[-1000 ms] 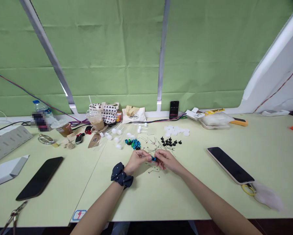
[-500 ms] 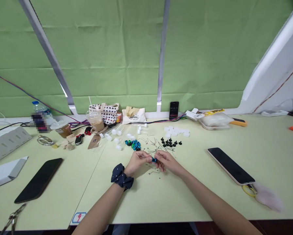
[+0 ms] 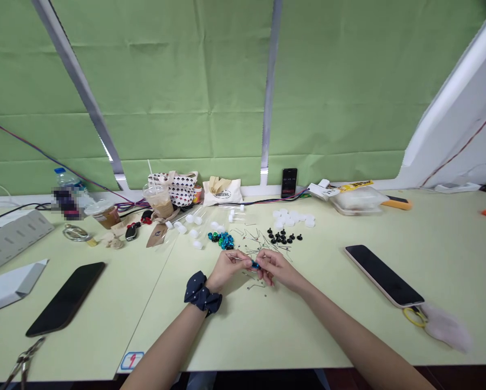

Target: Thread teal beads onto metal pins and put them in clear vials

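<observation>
My left hand (image 3: 228, 266), with a dark dotted scrunchie (image 3: 201, 293) on its wrist, pinches a thin metal pin (image 3: 238, 258). My right hand (image 3: 276, 267) pinches a small blue bead (image 3: 255, 265) at the pin's tip. Both hands meet just above the pale green table (image 3: 267, 325). Right behind them lie a pile of blue and green beads (image 3: 222, 239), scattered metal pins (image 3: 256, 238), black beads (image 3: 282, 235) and white caps (image 3: 292, 218).
A black phone (image 3: 66, 298) lies at the left and another phone (image 3: 383, 274) with a yellow ring and fluffy charm at the right. Cups, a bottle, keys, bags and an upright phone (image 3: 288, 182) line the back edge. A white box (image 3: 11, 285) sits far left.
</observation>
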Available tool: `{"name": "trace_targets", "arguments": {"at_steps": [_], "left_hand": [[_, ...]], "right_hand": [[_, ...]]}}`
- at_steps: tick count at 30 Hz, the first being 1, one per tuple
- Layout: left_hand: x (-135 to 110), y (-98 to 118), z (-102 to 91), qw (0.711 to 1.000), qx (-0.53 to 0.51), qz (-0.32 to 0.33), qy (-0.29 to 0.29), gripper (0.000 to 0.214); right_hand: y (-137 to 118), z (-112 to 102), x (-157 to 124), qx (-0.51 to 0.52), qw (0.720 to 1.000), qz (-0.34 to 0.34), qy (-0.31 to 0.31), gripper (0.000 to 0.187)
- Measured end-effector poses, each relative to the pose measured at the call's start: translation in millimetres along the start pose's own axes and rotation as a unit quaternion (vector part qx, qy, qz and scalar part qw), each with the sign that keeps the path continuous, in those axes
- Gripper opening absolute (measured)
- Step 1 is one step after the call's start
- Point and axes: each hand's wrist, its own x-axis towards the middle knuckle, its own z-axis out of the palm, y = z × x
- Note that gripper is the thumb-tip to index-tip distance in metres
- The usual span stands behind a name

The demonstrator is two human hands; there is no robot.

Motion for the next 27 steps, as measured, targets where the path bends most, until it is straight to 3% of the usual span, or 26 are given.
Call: {"name": "trace_targets", "arguments": {"at_steps": [18, 22, 27], "left_hand": [[-0.8, 1.9, 0.2, 1.0, 0.003, 0.001, -0.023, 0.022], [-0.4, -0.9, 0.6, 1.0, 0.015, -0.002, -0.016, 0.024], [-0.5, -9.2, 4.5, 0.999, 0.04, 0.008, -0.008, 0.027]], "right_hand": [[2.2, 0.2, 1.7, -0.041, 0.999, -0.002, 0.025, 0.034], [2.8, 2.1, 2.0, -0.1, 0.99, -0.056, 0.081, 0.039], [7.2, 4.5, 1.1, -0.172, 0.976, -0.104, 0.085, 0.049]]}}
